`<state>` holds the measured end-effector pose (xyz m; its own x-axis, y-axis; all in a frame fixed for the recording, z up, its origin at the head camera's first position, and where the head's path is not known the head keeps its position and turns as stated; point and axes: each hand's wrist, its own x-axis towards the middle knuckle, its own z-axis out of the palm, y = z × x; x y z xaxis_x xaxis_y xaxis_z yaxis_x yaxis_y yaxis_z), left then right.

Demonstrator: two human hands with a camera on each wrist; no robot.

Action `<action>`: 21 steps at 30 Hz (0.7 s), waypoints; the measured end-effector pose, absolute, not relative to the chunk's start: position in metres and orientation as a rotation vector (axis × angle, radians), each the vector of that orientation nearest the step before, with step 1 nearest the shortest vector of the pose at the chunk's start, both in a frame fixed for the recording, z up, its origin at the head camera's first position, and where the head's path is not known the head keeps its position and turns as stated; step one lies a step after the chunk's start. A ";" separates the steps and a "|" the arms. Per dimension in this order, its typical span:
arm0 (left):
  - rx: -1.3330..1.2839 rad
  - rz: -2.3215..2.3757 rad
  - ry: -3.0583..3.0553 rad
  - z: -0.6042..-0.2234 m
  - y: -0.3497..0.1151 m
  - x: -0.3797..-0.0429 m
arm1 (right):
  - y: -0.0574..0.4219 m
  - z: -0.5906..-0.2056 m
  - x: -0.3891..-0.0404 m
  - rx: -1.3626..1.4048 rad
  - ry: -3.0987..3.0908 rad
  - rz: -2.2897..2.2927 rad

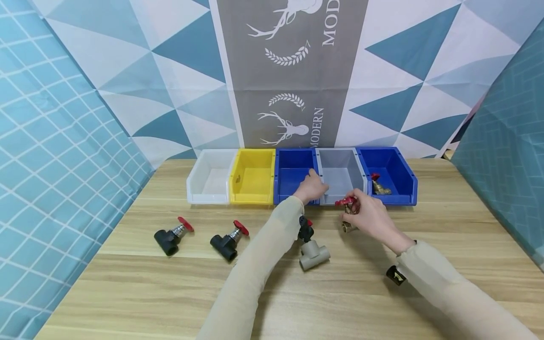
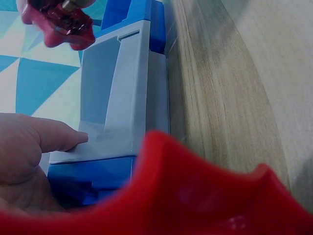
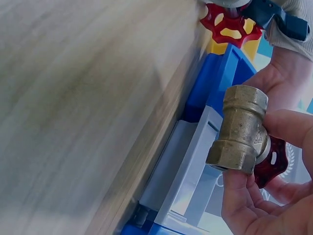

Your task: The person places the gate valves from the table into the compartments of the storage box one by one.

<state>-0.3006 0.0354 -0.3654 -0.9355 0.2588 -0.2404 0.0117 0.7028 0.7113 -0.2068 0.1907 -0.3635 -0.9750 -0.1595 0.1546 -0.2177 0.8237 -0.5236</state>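
My right hand (image 1: pixel 371 217) holds a brass valve (image 3: pixel 242 127) with a red handwheel (image 3: pixel 270 164), just in front of the grey bin (image 1: pixel 340 177). Thumb and fingers pinch its body in the right wrist view. My left hand (image 1: pixel 311 188) reaches to where the blue middle bin (image 1: pixel 293 165) meets the grey one; its thumb (image 2: pixel 63 136) lies at the grey rim. The other fingers are hidden in the left wrist view, so I cannot tell their grip. Beneath the left wrist stands a grey tee-shaped valve (image 1: pixel 314 256), its red handwheel (image 2: pixel 215 196) close to the wrist camera.
Two black valves with red handwheels, a left one (image 1: pixel 168 240) and a nearer one (image 1: pixel 225 245), lie on the wooden table (image 1: pixel 140 293). A white bin (image 1: pixel 208 197) and a yellow bin (image 1: pixel 252 197) continue the row leftward. The right blue bin (image 1: pixel 401 198) contains brass valves (image 1: pixel 380 189).
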 end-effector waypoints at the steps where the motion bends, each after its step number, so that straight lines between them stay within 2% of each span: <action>1: 0.212 1.075 2.593 -0.365 0.036 -0.301 | 0.191 -0.363 -0.208 0.299 -2.899 0.855; 21: 0.178 1.053 2.623 -0.367 0.037 -0.302 | 0.197 -0.363 -0.220 0.265 -2.839 0.845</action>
<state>-0.3019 0.0372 -0.3669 -0.9448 0.2267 -0.2365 0.0002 0.7222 0.6917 -0.2198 0.1971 -0.3628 -0.9702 -0.1217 0.2096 -0.2165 0.8238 -0.5239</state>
